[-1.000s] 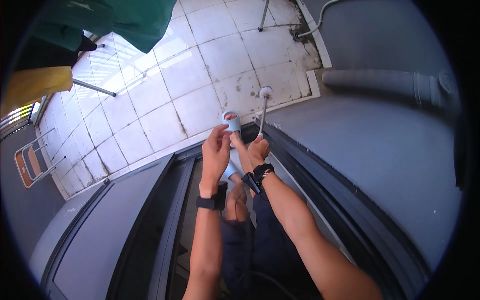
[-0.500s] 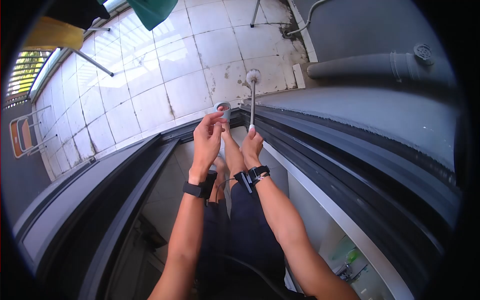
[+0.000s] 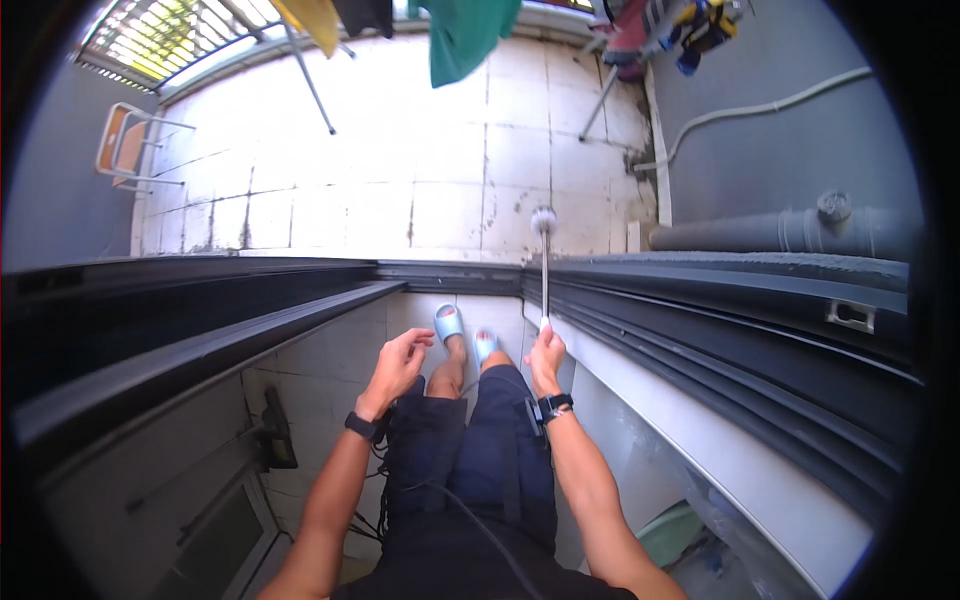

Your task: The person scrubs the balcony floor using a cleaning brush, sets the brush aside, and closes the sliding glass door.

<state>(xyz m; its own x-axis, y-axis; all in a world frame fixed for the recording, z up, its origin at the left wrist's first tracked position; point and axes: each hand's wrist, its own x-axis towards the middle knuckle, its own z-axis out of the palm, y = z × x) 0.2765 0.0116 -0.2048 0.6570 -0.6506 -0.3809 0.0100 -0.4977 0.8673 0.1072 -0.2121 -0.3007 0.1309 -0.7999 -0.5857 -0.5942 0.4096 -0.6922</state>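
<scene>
My right hand (image 3: 544, 360) is closed around the white grip of a toilet brush (image 3: 545, 265). Its thin metal shaft points away from me across the door frame. At the far end, the round white bristle head (image 3: 543, 220) appears over the pale tiles beyond the threshold; whether it touches them I cannot tell. My left hand (image 3: 402, 362) holds nothing, its fingers loosely bent and apart, in front of my left thigh. Two light blue slippers (image 3: 449, 322) are on my feet, between and beyond the hands.
A dark sliding-door track (image 3: 450, 275) crosses ahead of my feet. Beyond it, a tiled balcony floor (image 3: 330, 215) has hanging clothes (image 3: 465, 40), rack legs (image 3: 312, 85) and a folding chair (image 3: 125, 145) at left. A grey pipe (image 3: 760, 238) runs along the right wall.
My view has lifted, showing more balcony. The foot that was at the threshold is now on the inner floor beside the other. The brush stays in my right hand.
</scene>
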